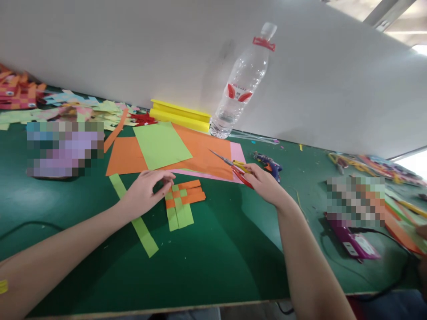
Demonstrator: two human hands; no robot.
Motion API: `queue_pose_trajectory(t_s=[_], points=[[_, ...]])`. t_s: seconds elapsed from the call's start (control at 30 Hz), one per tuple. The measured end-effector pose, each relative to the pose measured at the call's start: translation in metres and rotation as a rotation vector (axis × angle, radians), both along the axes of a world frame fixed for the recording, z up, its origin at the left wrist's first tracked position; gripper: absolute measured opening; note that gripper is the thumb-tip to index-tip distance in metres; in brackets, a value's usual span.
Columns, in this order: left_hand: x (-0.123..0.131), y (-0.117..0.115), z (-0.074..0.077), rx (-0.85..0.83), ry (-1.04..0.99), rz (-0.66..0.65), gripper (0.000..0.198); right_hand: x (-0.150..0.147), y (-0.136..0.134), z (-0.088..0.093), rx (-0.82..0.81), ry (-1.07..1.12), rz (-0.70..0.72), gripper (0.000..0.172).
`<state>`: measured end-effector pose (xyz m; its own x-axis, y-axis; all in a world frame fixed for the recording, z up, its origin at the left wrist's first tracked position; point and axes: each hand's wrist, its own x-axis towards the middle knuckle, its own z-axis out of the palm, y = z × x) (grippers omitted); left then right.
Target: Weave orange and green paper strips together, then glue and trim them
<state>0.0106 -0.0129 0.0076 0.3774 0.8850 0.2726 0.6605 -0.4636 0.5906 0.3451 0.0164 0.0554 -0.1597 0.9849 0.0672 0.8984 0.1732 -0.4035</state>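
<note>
My right hand is closed around the handles of red and yellow scissors, whose tips point up and left over orange paper. At the upper left corner of a woven green and orange paper piece is my left hand, its thumb and fingers curled together at the corner; what they hold is too small to make out. A green paper strip runs under my left wrist. A green sheet lies over the orange paper, with pink paper beneath.
Behind the paper stand a bottle and a yellow folded piece. A glue gun lies beyond my right hand. Paper scraps are at the back left. A purple power strip and another person's hand are at the right.
</note>
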Motion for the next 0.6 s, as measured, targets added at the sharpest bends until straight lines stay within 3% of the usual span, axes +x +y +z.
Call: queue_pose_trajectory(t_s=[0.2, 0.4, 0.6], points=[[-0.003, 0.003, -0.010, 0.221, 0.159, -0.051, 0.021, -0.015, -0.004, -0.003, 0.035, 0.048, -0.011, 0.033], [-0.003, 0.003, -0.011, 0.214, 0.196, -0.092, 0.034, -0.028, -0.009, -0.003, 0.097, -0.138, 0.054, 0.032], [-0.002, 0.004, -0.012, 0.181, 0.202, -0.104, 0.033, -0.043, -0.013, -0.002, 0.099, -0.186, 0.151, 0.027]])
